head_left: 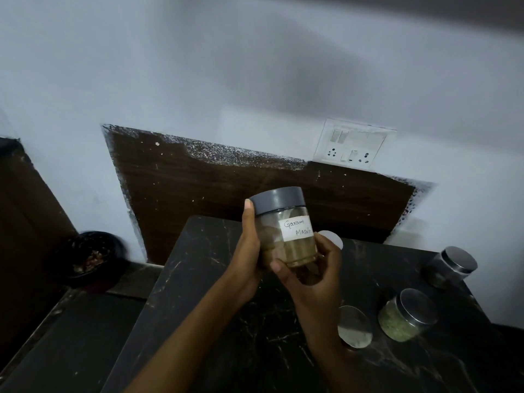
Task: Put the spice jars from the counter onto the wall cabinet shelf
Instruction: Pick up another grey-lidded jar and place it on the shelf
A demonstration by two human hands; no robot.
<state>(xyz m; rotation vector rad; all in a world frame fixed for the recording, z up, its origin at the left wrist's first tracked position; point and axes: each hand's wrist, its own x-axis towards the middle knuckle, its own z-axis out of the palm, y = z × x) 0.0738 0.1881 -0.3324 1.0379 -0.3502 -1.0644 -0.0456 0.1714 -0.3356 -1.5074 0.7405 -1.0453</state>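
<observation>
both hands hold one spice jar [286,231] above the dark marbled counter [226,321], near the middle of the view; it is clear, with a grey lid, brownish powder in its lower half and a white label reading "garam masala"; it tilts slightly, lid toward 11 o'clock; the left hand [249,251] grips its side from 9 o'clock, thumb reaching up to the lid's edge, fingers curled behind the glass; the right hand [314,276] cups the base from 5 o'clock, thumb across the lower front, fingers wrapped round the far side; on the counter at 4 o'clock from it stand a steel-topped jar [354,326] beside the right forearm, a green-filled jar [408,316] next to that, and a far jar [450,270] at 3 o'clock; a switchboard [351,144] sits on the wall at 1 o'clock; a dark bowl [90,256] lies at 9 o'clock.
</observation>
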